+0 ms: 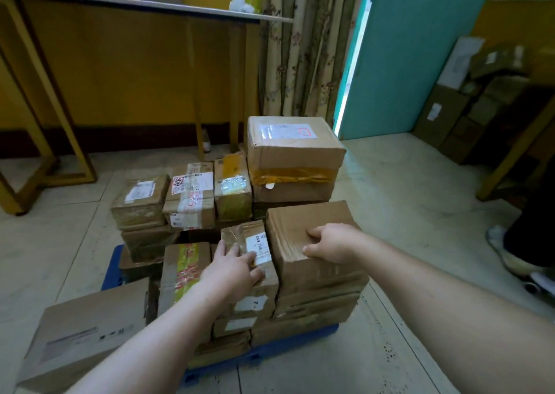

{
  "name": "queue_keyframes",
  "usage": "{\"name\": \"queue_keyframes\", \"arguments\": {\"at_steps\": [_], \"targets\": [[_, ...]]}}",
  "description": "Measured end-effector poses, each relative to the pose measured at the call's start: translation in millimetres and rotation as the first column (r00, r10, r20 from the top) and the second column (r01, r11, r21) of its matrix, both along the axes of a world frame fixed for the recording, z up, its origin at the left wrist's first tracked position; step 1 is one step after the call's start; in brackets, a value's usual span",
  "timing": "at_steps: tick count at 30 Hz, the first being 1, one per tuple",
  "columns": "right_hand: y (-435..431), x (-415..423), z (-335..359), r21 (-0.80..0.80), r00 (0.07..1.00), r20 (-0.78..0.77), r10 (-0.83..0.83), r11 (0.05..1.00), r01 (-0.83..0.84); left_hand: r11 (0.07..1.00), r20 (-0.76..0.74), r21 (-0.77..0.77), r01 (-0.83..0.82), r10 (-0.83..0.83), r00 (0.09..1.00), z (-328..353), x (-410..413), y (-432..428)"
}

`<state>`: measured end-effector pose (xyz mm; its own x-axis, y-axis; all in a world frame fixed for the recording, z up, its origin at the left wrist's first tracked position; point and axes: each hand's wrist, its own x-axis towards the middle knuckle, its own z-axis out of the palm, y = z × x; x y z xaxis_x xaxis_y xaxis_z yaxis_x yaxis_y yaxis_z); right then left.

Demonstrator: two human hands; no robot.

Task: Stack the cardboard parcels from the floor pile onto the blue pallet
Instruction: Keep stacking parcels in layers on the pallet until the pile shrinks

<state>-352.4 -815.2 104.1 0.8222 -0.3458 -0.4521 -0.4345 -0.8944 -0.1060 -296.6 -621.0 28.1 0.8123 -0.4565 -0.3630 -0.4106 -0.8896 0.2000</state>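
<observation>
**A:** Entry. The blue pallet (pixel 300 339) carries several layers of parcels. Left hand (pixel 231 269) lies flat on the small labelled parcel (pixel 259 243) at the front, fingers straight and close together, holding nothing. Right hand (pixel 330 243) sits on top of the plain box (pixel 303 216) just beside it.

**B:** Right fingers?

**A:** Bent, tips down on the lid. Gripping or only pressing: cannot tell. Both forearms reach forward and down, the hands near each other.

**B:** Step in hand?

**A:** Judged: seating these two front parcels. To do it well, press straight down and slide them snug against each other and against the row behind. Keep the outer faces inside the pallet edge and the tops as level as possible, so the next layer gets a flat bed.

**B:** Remaining?

**A:** A wide flat box (pixel 84 333) sits on the floor at the front left, beside the stack, not yet loaded.
</observation>
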Motion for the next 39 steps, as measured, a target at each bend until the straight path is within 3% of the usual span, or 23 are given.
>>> {"name": "queue_keyframes", "arguments": {"at_steps": [10, 13, 15, 19, 25, 29, 34, 39], "targets": [[-2.5, -27.6, -19.4, -0.079, 0.989, 0.147, 0.012, 0.997, 0.000, 0.999, 0.012, -0.001, -0.039, 0.039, 0.999, 18.3, -0.7, 3.8], [-0.1, -37.1, -26.2, -0.049, 0.981, 0.187, 0.045, 0.998, -0.036, 0.963, 0.045, -0.270, -0.024, 0.037, 0.998, 27.4, -11.3, -12.0], [-3.7, -44.3, -26.5, -0.036, 0.975, 0.203, 0.096, 0.995, -0.090, 0.918, -0.003, -0.393, 0.055, -0.061, 0.998, 31.3, -20.6, -23.1], [-18.5, -57.1, -31.2, -0.156, 0.963, 0.220, 0.154, 0.980, -0.121, 0.952, 0.064, -0.243, 0.187, -0.176, 0.982, 26.5, -25.3, -35.2], [-11.7, -52.6, -42.8, -0.249, 0.908, 0.381, 0.175, 0.965, -0.082, 0.939, 0.158, -0.294, 0.181, -0.139, 0.978, 19.1, -20.0, -36.7], [-7.1, -53.2, -38.4, -0.250, 0.919, 0.356, 0.170, 0.965, -0.082, 0.953, 0.108, -0.294, 0.068, -0.038, 0.993, 16.0, -15.4, -5.5], [20.9, -50.5, -36.7, -0.248, 0.900, 0.329, 0.287, 0.946, -0.211, 1.000, 0.061, -0.009, 0.027, -0.026, 0.998, -5.3, -25.6, 44.3], [34.3, -35.2, -51.2, -0.284, 0.859, 0.411, 0.305, 0.938, -0.198, 0.993, 0.100, -0.119, -0.016, 0.028, 0.995, -16.1, -25.1, 41.8]]}}
